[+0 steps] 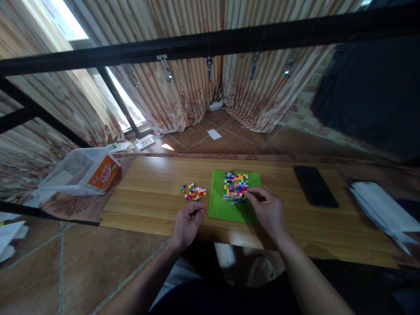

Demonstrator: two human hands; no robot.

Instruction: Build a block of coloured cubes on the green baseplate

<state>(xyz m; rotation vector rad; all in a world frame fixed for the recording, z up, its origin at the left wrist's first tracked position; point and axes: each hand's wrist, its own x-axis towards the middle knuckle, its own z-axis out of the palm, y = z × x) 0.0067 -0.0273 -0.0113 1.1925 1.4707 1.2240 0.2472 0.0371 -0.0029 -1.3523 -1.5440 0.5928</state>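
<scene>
A green studded baseplate (pixel 216 205) lies on the wooden table, bearing a block built of many small coloured toy bricks (pixel 235 184). At the block's right edge, my right hand (pixel 267 208) has thumb and forefinger pinched together; whatever is between the fingertips is too small to make out. My left hand (pixel 188 221) is held left of the baseplate, just in front of a loose pile of coloured toy bricks (pixel 194 191). Its fingers are curled and the thumb meets the forefinger, hiding anything inside.
The narrow wooden table (pixel 147 192) carries a black phone (pixel 315 186) on the right. Beyond its left end sits a clear plastic bin (pixel 77 170) with an orange label. A white packet (pixel 380 205) lies at the right end. A black bar (pixel 197 47) with metal clips crosses in front of striped curtains (pixel 183 96).
</scene>
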